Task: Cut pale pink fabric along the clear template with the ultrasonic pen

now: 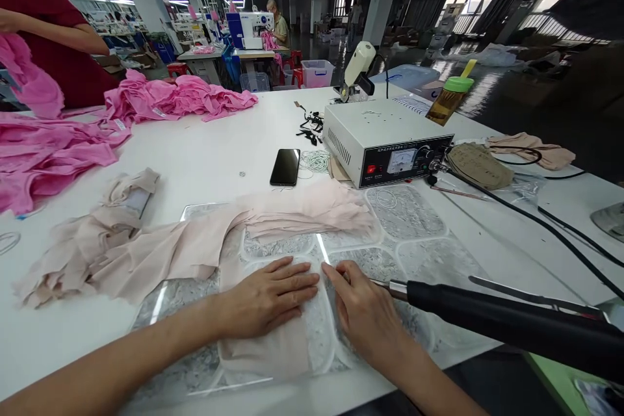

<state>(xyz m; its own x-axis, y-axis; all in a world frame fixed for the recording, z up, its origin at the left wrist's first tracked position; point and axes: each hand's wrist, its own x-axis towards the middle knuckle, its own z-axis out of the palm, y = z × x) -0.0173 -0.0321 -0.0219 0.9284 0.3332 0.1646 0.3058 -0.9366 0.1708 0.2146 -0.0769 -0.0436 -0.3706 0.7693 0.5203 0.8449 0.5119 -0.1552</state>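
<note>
My left hand lies flat, fingers stretched out, on a beige fabric piece. That fabric rests on a grey marbled mat with rounded light outlines. My right hand is closed around the metal front end of a black-handled tool, close to the left fingertips. The tool's tip is hidden by the fingers, and its handle runs out to the right. Behind both hands lies a layered stack of beige fabric strips. More crumpled beige fabric spreads to the left.
A white control box with a dial stands behind the mat; a black cable crosses the right side. A phone, drink bottle and pink fabric share the table. A person in red stands at left.
</note>
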